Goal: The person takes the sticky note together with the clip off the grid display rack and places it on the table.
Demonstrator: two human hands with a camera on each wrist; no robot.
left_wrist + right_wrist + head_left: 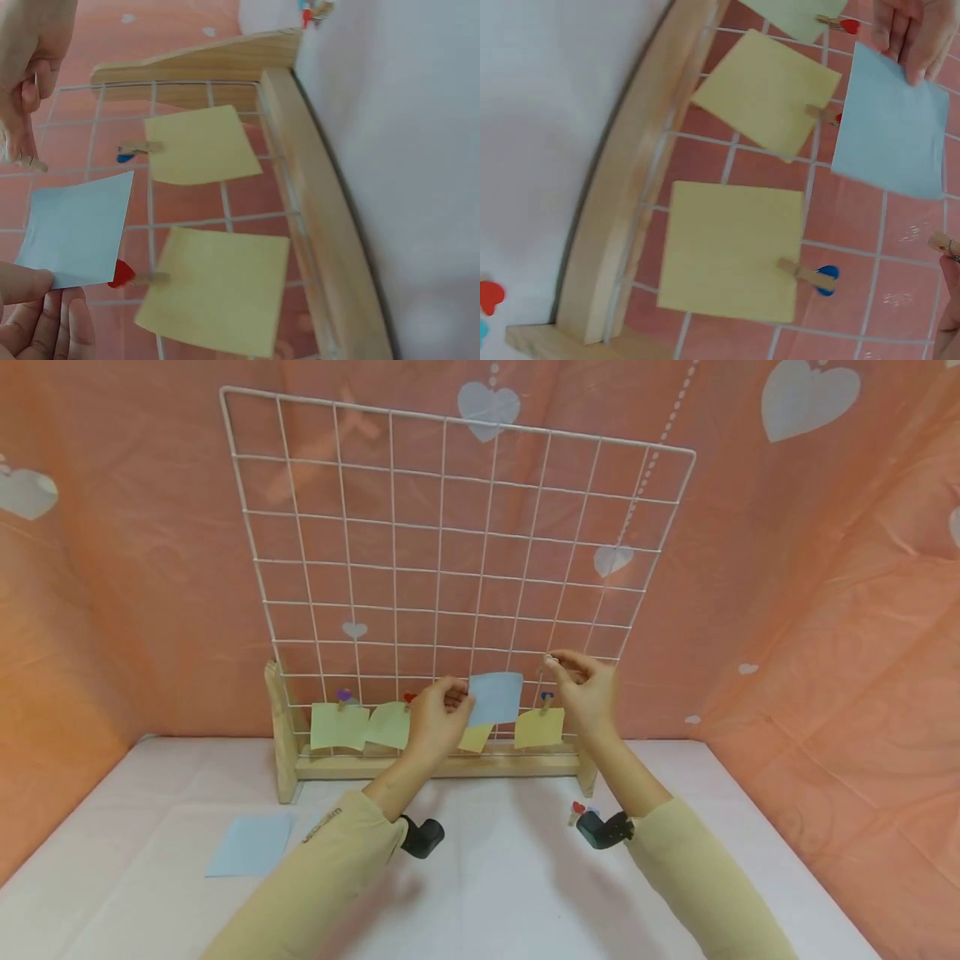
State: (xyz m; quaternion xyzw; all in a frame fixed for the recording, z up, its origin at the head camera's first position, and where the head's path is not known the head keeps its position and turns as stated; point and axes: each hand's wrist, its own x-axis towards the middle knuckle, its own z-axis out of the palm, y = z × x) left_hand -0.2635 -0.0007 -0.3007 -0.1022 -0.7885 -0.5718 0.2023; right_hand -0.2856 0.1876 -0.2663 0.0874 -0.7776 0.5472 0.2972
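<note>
- Four notes [340,727] hang clipped to the grid [486,533].
- Left grip [438,714] pinches a blue note [495,698], seemingly unclipped yet.
- Right grip [588,693] pinches a clothespin [946,244].

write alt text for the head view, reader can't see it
A person's left hand holds a blue note and the right hand a wooden clip, before a white wire grid. Green notes and yellow notes are clipped low on it. Blue paper lies on the white table.

Two-handed pinch

Left forearm [322,877] and right forearm [708,877] reach forward, angled inward. The left hand [439,717] pinches between thumb [27,283] and curled fingers [46,330]; the right hand [589,692], held slightly higher, pinches likewise, pointing leftward.
</note>
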